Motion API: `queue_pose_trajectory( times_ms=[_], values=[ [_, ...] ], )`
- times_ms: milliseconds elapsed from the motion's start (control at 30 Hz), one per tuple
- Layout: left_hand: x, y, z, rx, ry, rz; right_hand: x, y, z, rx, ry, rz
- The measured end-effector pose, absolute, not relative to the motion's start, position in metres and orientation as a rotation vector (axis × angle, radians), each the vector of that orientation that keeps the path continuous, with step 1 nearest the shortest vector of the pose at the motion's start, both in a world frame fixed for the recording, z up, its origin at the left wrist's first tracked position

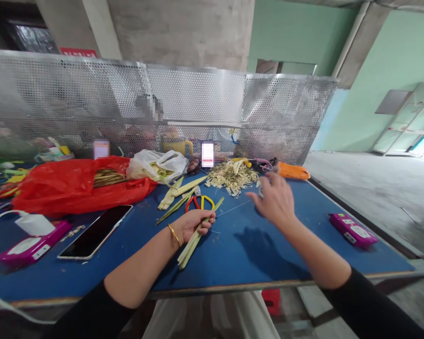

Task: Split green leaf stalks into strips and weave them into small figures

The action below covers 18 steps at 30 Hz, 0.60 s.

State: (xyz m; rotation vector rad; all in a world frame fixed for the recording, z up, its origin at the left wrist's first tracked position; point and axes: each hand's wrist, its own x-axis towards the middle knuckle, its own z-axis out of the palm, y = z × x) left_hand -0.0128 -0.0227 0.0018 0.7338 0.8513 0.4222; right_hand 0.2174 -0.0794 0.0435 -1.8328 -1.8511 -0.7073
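Observation:
My left hand [194,223] rests on the blue table [286,254] with its fingers closed round a bundle of pale green leaf strips [191,245] that runs toward the near edge. Just beyond that hand lie scissors with red and yellow handles [200,202]. My right hand [275,200] hovers above the table further right, fingers spread and holding nothing, reaching toward a heap of shredded leaf trimmings [232,175]. More loose leaf strips [178,190] lie behind the scissors.
A red plastic bag [67,186] with leaf stalks and a white bag [157,165] sit at the back left. A phone [96,230] and a pink device [31,247] lie left; another pink device [353,230] right. A perforated metal screen [198,103] backs the table.

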Motion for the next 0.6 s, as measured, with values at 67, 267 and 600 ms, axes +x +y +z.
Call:
queue_pose_trajectory(
  times_ms=[67,267,600],
  values=[
    [-0.016,-0.021,0.001,0.746,0.860,0.458,0.240,-0.059,0.054,-2.181,-1.755,-0.649],
    [-0.015,-0.019,-0.001,0.798,0.877,0.501,0.275,-0.042,0.058,-2.457,-1.922,-0.309],
    [-0.004,-0.031,-0.005,0.947,0.927,0.485,0.161,-0.018,0.068,-1.893,-2.243,-0.087]
  ],
)
